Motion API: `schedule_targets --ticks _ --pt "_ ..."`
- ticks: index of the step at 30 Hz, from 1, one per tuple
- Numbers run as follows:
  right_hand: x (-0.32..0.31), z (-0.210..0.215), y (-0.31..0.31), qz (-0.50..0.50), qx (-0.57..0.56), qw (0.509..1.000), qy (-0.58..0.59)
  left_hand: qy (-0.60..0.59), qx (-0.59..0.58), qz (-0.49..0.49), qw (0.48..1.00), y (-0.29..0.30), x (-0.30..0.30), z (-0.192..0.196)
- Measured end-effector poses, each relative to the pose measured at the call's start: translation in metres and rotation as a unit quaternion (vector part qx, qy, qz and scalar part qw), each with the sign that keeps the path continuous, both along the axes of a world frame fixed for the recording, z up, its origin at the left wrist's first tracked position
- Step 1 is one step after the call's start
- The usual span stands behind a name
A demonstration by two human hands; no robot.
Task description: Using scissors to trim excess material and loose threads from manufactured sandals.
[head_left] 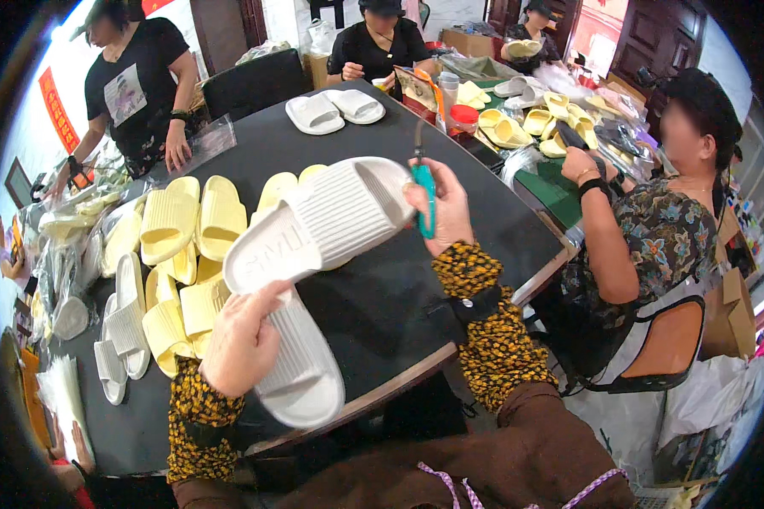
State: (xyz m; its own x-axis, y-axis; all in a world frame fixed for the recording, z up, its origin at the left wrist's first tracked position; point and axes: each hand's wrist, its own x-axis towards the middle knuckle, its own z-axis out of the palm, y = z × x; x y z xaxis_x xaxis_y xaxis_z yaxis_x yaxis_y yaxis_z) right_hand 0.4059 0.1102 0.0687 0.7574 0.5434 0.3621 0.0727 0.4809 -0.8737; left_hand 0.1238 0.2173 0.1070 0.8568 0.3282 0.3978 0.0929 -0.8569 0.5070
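Note:
A white slide slipper (pixel 339 204) with a ribbed strap is held tilted above the dark table. My left hand (pixel 244 339) is closed at its heel end, index finger and thumb near the edge. My right hand (pixel 450 208) is closed around a teal-handled tool (pixel 425 202) with a thin, slightly curved metal tip pointing away from me. Its thumb also presses on the slipper's toe end. A second white slipper (pixel 301 360) rests on the table beside my left hand, partly beneath the held one.
Several yellow slippers (pixel 170 220) and grey-white ones (pixel 127 314) lie to the left. A white pair (pixel 335 109) sits at the far side of the table (pixel 399 305). Co-workers stand or sit around; one with a patterned shirt (pixel 654 225) is close on my right. Yellow slippers (pixel 505 127) and a red-lidded jar (pixel 463 117) stand far right.

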Motion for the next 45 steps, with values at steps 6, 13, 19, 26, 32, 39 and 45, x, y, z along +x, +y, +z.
schedule_targets --ticks 6,13,19,26,32,39,45 --pt "0.027 0.009 -0.037 0.068 -0.027 0.997 -0.004 0.028 0.195 -0.141 0.970 -0.018 -0.029 0.006" --pt "0.003 0.013 -0.026 0.140 -0.184 0.972 -0.040 0.090 0.180 -0.206 0.958 -0.031 -0.048 -0.024" --pt "0.004 0.018 -0.012 0.148 -0.189 0.969 -0.063 0.097 0.117 -0.093 0.984 -0.047 -0.093 -0.035" --pt "0.014 0.047 0.019 0.204 -0.274 0.926 -0.163 0.168 0.023 -0.019 0.985 -0.062 -0.135 -0.064" --pt "-0.002 0.052 0.052 0.272 -0.332 0.884 -0.186 0.043 0.027 0.106 0.993 -0.059 -0.147 -0.085" --pt "-0.020 0.023 0.070 0.293 -0.329 0.885 -0.153 0.026 0.027 0.139 0.990 -0.061 -0.144 -0.083" --pt "-0.014 0.007 0.067 0.310 -0.317 0.888 -0.124 0.013 0.027 0.153 0.988 -0.062 -0.136 -0.083"
